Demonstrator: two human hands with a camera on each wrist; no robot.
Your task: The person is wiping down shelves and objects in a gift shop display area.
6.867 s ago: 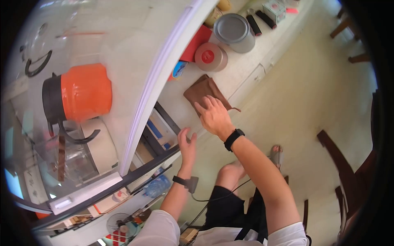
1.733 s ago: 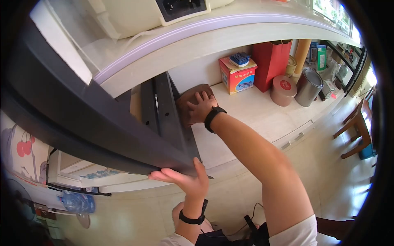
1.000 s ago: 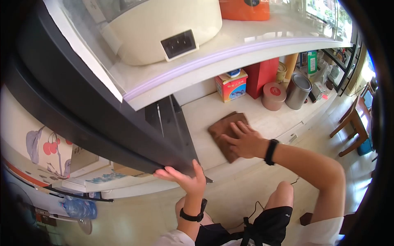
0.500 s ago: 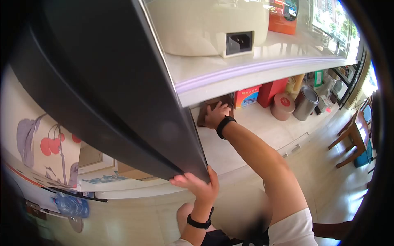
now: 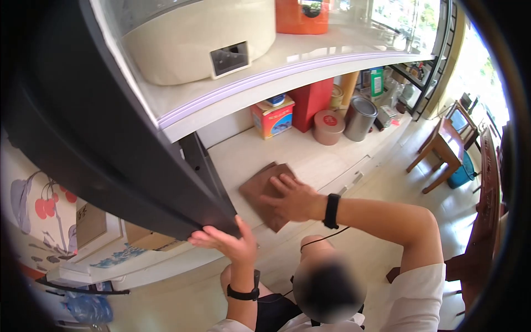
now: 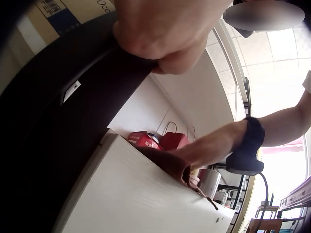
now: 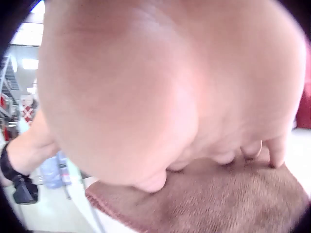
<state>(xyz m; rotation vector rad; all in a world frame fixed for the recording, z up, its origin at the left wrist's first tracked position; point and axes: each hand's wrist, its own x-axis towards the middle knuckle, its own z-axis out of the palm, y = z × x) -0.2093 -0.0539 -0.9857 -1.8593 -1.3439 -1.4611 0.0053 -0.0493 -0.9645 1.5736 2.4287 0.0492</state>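
Note:
A folded brown cloth [image 5: 264,191] lies on the white shelf, its plush weave close up in the right wrist view. My right hand [image 5: 298,200] rests on the cloth with fingers spread, fingertips pressing into it. My left hand [image 5: 229,240] holds the lower corner of a large black panel [image 5: 127,160], thumb on one side and fingers on the other. In the left wrist view this hand [image 6: 167,36] covers the panel's edge, and the cloth's rolled end [image 6: 187,175] with a short loop hangs over the shelf front.
On the shelf stand a small red-yellow box [image 5: 272,117], a red paper bag [image 5: 312,102], a round pinkish tin [image 5: 328,128] and a grey metal can [image 5: 360,119]. The glass-fronted upper shelf [image 5: 326,67] overhangs them. A wooden chair [image 5: 442,146] stands at right.
My right hand has drawn the cloth from the back corner beside the black panel to the shelf's front. Earlier my left hand was free; it now keeps holding the panel. The head view has shifted.

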